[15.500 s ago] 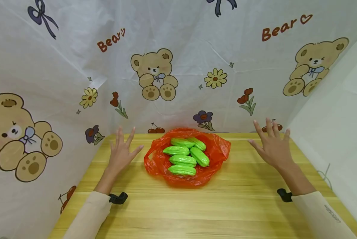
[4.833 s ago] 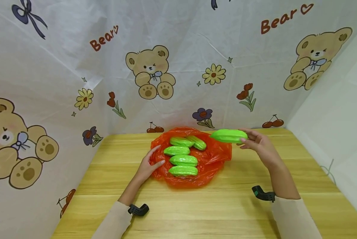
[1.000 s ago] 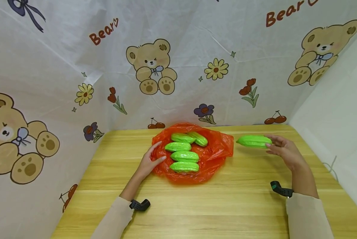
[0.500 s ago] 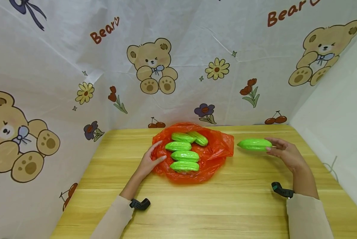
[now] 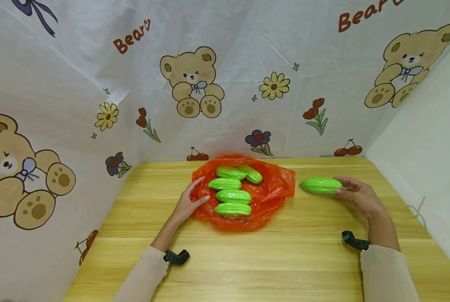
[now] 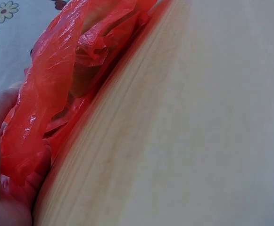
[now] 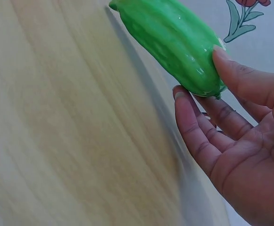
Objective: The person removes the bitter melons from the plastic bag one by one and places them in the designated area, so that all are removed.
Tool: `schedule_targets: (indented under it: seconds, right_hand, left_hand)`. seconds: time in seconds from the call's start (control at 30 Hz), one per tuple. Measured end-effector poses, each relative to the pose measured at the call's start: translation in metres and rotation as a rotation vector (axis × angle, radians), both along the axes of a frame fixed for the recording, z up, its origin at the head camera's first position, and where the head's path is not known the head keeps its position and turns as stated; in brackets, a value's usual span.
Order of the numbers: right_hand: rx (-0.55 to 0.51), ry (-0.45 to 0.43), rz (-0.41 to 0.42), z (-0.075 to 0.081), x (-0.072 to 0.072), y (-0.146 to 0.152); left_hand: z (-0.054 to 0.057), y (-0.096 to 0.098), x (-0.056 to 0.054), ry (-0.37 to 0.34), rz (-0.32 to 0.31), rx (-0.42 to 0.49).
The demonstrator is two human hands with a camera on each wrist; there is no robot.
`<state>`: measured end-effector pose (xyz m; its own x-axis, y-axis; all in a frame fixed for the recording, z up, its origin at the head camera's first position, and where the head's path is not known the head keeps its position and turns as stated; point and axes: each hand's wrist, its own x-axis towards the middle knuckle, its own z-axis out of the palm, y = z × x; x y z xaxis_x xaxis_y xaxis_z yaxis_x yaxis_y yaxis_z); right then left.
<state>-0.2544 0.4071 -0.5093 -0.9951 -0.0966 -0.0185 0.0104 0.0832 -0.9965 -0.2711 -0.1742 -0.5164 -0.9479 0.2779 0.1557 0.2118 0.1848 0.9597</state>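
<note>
My right hand [image 5: 360, 195] pinches one end of a glossy, ridged green bitter melon [image 5: 320, 185], thumb on one side and fingertips on the other. In the head view it lies level, close over the table to the right of the red plastic bag [image 5: 274, 180]. Its pointed tip faces left, and the right wrist view shows the bitter melon [image 7: 174, 44] with its blunt end at the fingers. My left hand [image 5: 185, 206] holds the bag's left edge, with red plastic [image 6: 42, 99] between thumb and fingers. Several more bitter melons [image 5: 233, 196] lie in the open bag.
The wooden table [image 5: 262, 264] runs up to a white cloth backdrop [image 5: 240, 50] printed with bears and flowers. A white side panel [image 5: 428, 138] stands on the right, with a thin cable [image 5: 420, 214] by the table's edge.
Earlier my right hand lifted this bitter melon out of the bag and carried it right. Over the last second it has come down closer to the table. The left hand stays at the bag.
</note>
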Motion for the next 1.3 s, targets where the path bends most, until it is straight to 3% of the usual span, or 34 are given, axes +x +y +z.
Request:
schedule_targets:
  seconds: [0.4,0.63,0.77,1.3]
  right_hand:
    - [0.01,-0.024,-0.014,-0.0088,-0.0014,0.0034]
    - [0.164,-0.011,-0.037,-0.0094,-0.0007,0.0052]
    - [0.196,-0.014,-0.034,-0.0103,-0.0014,0.0054]
    - [0.047,-0.013,-0.002,-0.0101,-0.0017,0.0034]
  left_hand:
    - [-0.0008,-0.0001,-0.0012,0.002,0.001,-0.011]
    - [-0.0002,-0.0001,-0.0004,-0.004,0.001,-0.008]
    - [0.0004,-0.0002,-0.0002,-0.004,-0.001,-0.006]
    - [-0.0008,-0.0001,-0.0009,-0.005,-0.004,0.007]
